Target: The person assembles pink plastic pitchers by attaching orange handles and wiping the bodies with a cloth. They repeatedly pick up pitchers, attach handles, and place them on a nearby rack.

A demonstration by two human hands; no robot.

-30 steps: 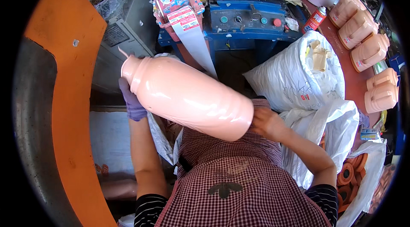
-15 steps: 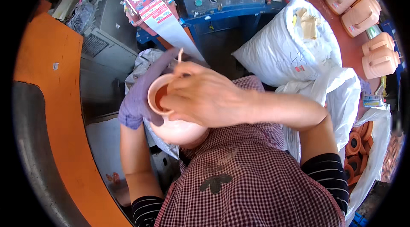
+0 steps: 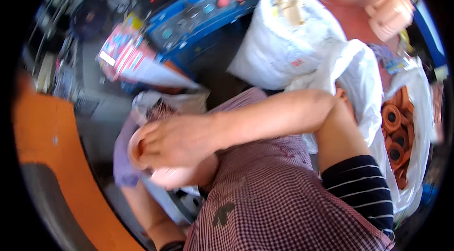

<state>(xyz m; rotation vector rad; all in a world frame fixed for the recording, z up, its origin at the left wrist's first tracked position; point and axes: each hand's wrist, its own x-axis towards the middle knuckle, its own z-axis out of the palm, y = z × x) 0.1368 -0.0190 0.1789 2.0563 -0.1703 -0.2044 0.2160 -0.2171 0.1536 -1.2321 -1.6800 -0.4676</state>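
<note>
A pale pink plastic jug (image 3: 177,176) lies tilted at my lap, its round open mouth toward the left. My left hand (image 3: 124,152), in a purple glove, is wrapped around the jug's neck from the far left side; most of its fingers are hidden behind the jug. My bare right hand (image 3: 182,138) reaches across from the right. Its fingers curl over the rim and into the mouth, slightly blurred, and their tips are partly hidden. The jug's handle cannot be seen behind my right hand.
Finished-looking pink jugs (image 3: 390,17) stand on a red table at the far right. A white sack (image 3: 283,47) and a bag of orange-brown ring-shaped parts (image 3: 395,125) are on the right. A blue control panel (image 3: 189,17), a label strip (image 3: 165,75) and an orange panel (image 3: 52,130) lie ahead and left.
The view has tilted and shifted. Both hands and the jug now appear lower and farther left in it. My right hand stays at the jug's mouth, and my left still holds the neck.
</note>
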